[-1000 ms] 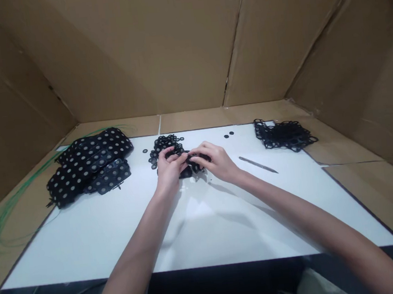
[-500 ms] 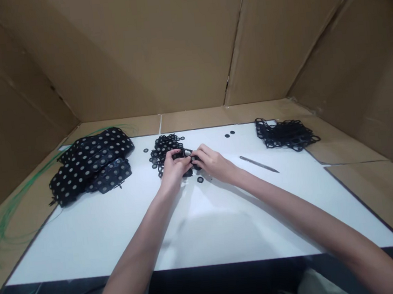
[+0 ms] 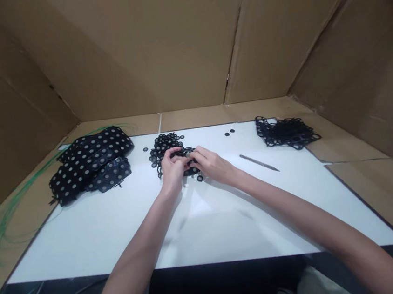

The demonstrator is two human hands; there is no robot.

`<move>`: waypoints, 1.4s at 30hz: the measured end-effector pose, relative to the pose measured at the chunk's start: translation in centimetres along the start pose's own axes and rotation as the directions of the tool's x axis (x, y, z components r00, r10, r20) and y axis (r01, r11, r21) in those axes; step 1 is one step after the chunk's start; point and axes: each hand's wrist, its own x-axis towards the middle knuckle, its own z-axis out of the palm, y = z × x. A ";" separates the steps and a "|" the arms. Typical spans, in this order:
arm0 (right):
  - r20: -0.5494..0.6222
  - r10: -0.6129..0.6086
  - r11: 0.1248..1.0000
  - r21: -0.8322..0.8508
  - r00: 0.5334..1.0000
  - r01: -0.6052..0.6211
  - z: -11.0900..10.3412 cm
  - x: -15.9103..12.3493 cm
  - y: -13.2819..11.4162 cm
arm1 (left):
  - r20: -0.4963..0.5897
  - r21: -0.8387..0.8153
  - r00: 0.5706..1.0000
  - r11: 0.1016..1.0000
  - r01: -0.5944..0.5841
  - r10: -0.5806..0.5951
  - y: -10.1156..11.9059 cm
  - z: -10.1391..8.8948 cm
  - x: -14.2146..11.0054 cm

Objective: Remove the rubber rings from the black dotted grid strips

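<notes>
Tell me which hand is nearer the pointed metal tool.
Right: the right hand sits left of the pointed metal tool, not touching it; the left hand is farther left.

No text, label, brand, number or sign can be read in this view.
</notes>
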 end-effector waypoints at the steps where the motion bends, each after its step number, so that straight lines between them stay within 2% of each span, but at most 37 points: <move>1: -0.007 -0.007 1.000 -0.004 1.000 0.007 0.0 0.0 0.0 | -0.003 -0.001 1.000 1.000 -0.017 0.017 -0.1 0.0 0.0; 9: -0.015 0.000 1.000 0.015 1.000 0.000 0.2 -0.1 0.1 | -0.021 0.013 0.997 0.997 -0.077 0.078 -0.6 0.4 -0.2; 16: -0.072 -0.072 0.997 -0.027 0.995 0.070 0.2 -0.4 -0.4 | -0.102 -0.039 0.994 0.999 0.023 -0.027 0.2 -0.3 0.6; 19: -0.162 -0.006 0.999 0.033 0.987 0.011 0.3 -0.6 -0.6 | -0.117 -0.061 0.992 0.998 0.034 -0.041 0.4 -0.1 0.6; 22: -0.266 0.105 0.988 0.140 0.958 -0.069 0.7 -0.7 -0.9 | -0.158 -0.100 0.987 0.995 0.023 -0.039 0.3 0.6 0.2; 26: -0.383 0.324 0.929 0.301 0.865 -0.215 1.2 -0.8 -1.7 | -0.207 -0.193 0.976 0.981 0.028 -0.069 -0.3 1.4 0.0; 29: -0.414 0.513 0.837 0.437 0.751 -0.330 0.8 -0.6 -2.0 | -0.330 -0.174 0.942 0.985 -0.002 -0.056 -0.7 1.1 0.5; 30: -0.401 0.585 0.786 0.495 0.705 -0.370 0.5 -0.4 -2.0 | -0.374 -0.161 0.924 0.987 0.020 -0.080 -0.7 0.8 0.6; 32: -0.318 0.702 0.665 0.611 0.637 -0.429 -0.2 0.0 -1.7 | -0.376 -0.167 0.918 0.984 0.064 -0.123 -0.5 0.3 0.7; 34: -0.174 0.753 0.545 0.704 0.634 -0.455 -0.6 0.3 -1.2 | -0.318 -0.181 0.939 0.981 0.072 -0.128 -0.1 0.2 0.6; 37: 0.034 0.753 0.382 0.791 0.657 -0.478 -0.5 0.5 -0.6 | -0.225 -0.186 0.966 0.979 0.087 -0.128 0.5 0.4 0.1; 41: 0.290 0.693 0.113 0.861 0.660 -0.497 0.1 0.6 -0.3 | -0.164 -0.200 0.977 0.974 0.102 -0.136 0.9 0.5 -0.1; 42: 0.328 0.664 0.076 0.864 0.672 -0.497 0.2 0.6 -0.2 | -0.151 -0.204 0.980 0.974 0.101 -0.133 0.9 0.4 0.0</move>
